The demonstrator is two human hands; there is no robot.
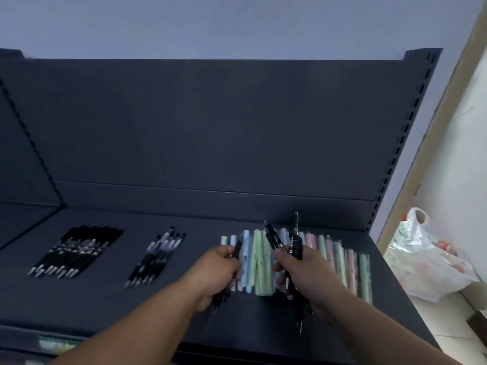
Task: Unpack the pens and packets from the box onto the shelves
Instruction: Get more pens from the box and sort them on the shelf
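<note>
Left hand grip is pinching one slim black pen, right hand is clutching a fanned bunch, shiny pastel packets lying at 12 o'clock on the matte shelf.

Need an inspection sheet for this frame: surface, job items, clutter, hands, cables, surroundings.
Surface: dark shelf, holding pens and packets.
Job's things: large group of black pens at left; smaller group of black pens mid-shelf; row of pastel packets at right.
Clutter: white plastic bag, off the shelf to its right.
Grippers: left hand grips a black pen; right hand grips a bunch of black pens; both are over the packets.
Cables: nothing seen.
Surroundings: dark back panel, slotted upright, pale wall.
</note>
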